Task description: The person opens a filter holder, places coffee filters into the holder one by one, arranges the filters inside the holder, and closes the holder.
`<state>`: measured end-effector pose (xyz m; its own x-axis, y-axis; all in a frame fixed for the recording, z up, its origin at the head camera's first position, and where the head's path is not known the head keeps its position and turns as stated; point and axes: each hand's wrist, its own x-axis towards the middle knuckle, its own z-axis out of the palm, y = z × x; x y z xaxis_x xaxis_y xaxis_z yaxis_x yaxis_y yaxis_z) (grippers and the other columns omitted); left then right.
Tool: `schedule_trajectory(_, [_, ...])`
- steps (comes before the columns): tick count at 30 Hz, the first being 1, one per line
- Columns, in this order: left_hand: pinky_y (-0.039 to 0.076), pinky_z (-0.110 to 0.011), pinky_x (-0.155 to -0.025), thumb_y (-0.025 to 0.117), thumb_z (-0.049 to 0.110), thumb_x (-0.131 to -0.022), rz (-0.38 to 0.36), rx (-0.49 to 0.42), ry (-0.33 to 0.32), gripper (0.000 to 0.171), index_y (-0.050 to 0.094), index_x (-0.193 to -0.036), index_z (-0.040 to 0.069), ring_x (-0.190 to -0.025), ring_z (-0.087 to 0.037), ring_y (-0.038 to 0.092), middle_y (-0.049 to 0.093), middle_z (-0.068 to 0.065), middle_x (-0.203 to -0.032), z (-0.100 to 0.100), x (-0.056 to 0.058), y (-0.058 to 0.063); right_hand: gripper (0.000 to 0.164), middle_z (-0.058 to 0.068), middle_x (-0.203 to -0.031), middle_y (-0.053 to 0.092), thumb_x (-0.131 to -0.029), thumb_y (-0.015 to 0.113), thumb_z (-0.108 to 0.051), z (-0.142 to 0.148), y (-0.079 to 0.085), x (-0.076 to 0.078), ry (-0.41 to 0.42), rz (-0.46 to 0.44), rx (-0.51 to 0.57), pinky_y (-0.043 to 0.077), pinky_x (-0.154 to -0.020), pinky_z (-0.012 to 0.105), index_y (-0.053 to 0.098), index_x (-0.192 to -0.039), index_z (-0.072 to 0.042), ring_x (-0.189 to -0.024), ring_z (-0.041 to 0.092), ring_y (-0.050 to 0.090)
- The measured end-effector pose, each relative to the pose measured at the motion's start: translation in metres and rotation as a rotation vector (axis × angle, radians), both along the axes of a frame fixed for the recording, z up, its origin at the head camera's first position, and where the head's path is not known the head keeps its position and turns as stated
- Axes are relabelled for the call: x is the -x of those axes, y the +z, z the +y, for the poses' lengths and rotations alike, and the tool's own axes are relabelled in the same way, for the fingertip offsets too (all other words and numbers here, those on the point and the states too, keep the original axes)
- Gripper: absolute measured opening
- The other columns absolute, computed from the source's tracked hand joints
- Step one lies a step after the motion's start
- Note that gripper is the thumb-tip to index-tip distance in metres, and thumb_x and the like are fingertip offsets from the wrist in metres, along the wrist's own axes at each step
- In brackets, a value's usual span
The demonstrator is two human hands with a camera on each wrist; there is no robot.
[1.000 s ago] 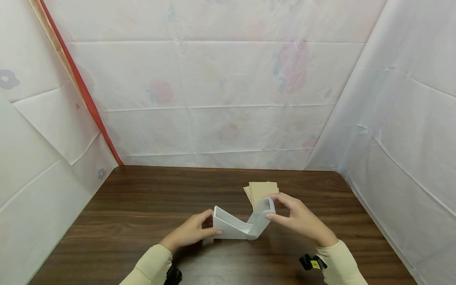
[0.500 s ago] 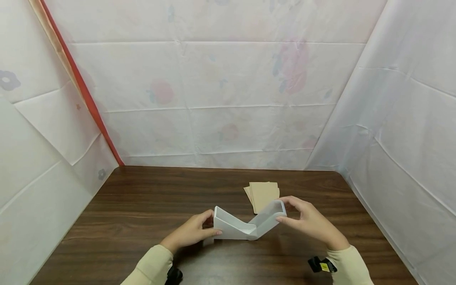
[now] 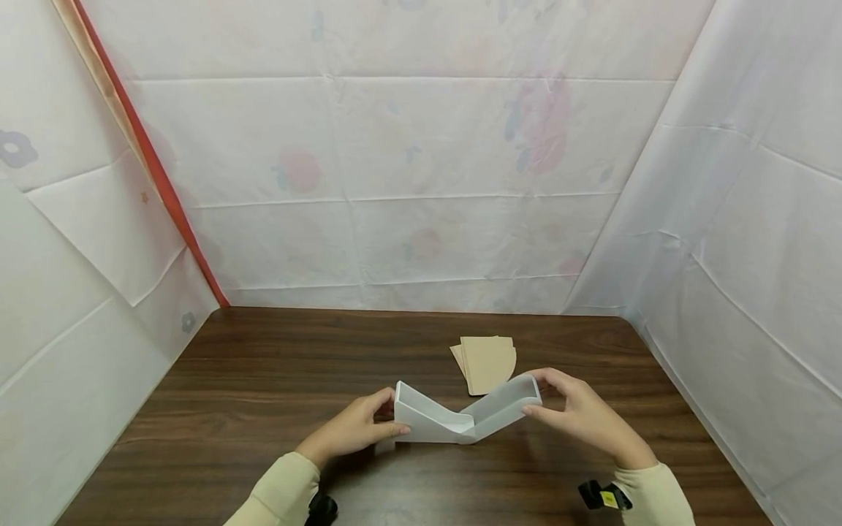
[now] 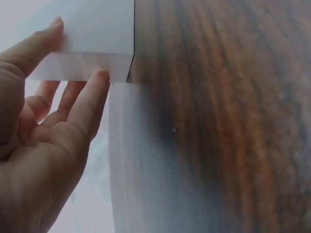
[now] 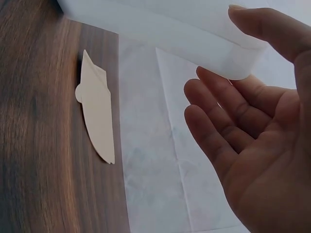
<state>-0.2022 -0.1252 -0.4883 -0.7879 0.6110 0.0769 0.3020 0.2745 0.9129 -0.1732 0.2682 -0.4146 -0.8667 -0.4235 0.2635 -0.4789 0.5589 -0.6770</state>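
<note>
Both ends of a white case (image 3: 427, 429) are held, we see from the head view: the left hand (image 3: 355, 427) pinches the left end between thumb and fingers, and the right hand (image 3: 585, 418) pinches the far end of the raised right half. The case stands on the worktop (image 3: 283, 380) toward its near side, opened into a wide, shallow V with its left half low and its right half slanting up. Our left wrist view adds the flat outer end of the case, hidden from above, with a fingertip touching it and the thumb lying on the broad face. From the right wrist we see the thumb at one face of the rounded end and fingers beneath it, and the tan cards (image 3: 488, 369) show a small round tab on one edge that we cannot make out from the head. Those cards lie overlapping just behind the case, flat and matt, one with a curved side. Under everything the worktop is dark brown with streaky wood grain; around it hang creased white sheets (image 3: 421, 241) with faint pink and blue prints, a red strip (image 3: 158, 172) running down the left corner. The case is smooth, thin-walled and plastic-looking, hollow like a trough
</note>
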Motion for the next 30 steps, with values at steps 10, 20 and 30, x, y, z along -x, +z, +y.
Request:
schedule_trajectory(10, [0.053,-0.029,-0.087,0.074,0.024,-0.093,0.003,0.000,-0.005,0.031,0.058,-0.117,0.012,-0.105,-0.018,0.065,0.069,0.001,-0.114,0.0002,-0.0004,0.0008,0.038,-0.013,-0.103,0.066,-0.089,0.080,-0.028,0.0074,-0.0063,-0.0038,-0.029,0.019,-0.023,0.052,-0.081,0.033,0.063,-0.122,-0.019,-0.094,0.010,0.062])
schedule_trajectory(20, [0.053,-0.029,-0.086,0.074,0.024,-0.094,0.007,-0.009,-0.017,0.031,0.058,-0.118,0.012,-0.105,-0.020,0.065,0.069,0.000,-0.115,0.0002,-0.0011,0.0010,0.040,-0.012,-0.101,0.066,-0.088,0.081,-0.026,0.0080,-0.0064,-0.0065,-0.033,0.038,-0.031,0.051,-0.078,0.029,0.063,-0.122,-0.017,-0.092,0.012,0.063])
schedule_trajectory(30, [0.053,-0.028,-0.086,0.074,0.024,-0.094,-0.010,-0.015,-0.010,0.032,0.058,-0.118,0.011,-0.106,-0.021,0.065,0.069,-0.001,-0.116,0.0001,-0.0015,0.0008,0.046,-0.012,-0.105,0.066,-0.089,0.079,-0.028,0.0070,-0.0006,-0.0087,-0.012,0.007,-0.019,0.052,-0.081,0.035,0.061,-0.130,-0.017,-0.095,0.012,0.062])
